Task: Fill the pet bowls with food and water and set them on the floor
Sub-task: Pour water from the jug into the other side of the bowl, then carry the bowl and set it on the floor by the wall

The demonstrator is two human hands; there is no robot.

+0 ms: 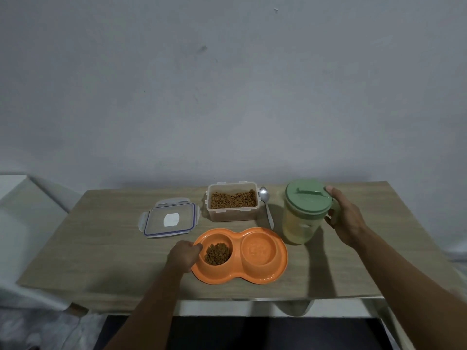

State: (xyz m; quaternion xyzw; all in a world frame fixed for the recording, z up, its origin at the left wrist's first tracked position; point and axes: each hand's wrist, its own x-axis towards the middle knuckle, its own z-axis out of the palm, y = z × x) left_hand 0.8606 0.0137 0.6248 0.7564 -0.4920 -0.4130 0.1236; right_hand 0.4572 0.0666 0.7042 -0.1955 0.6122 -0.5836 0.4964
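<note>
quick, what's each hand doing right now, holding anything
Left hand: grips the left rim of the orange double bowl.
Right hand: grips the handle of the green-lidded pitcher, thumb on the lid.

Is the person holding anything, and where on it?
The right hand grips the green-lidded pitcher by its handle, thumb at the lid's edge. The left hand holds the orange double bowl at its left rim.

Nothing could be read. The white sticker [171, 219] on the clear lid [158, 219] looked blank; raised marks [257, 250] inside the orange bowl [240, 280] were too blurred.
</note>
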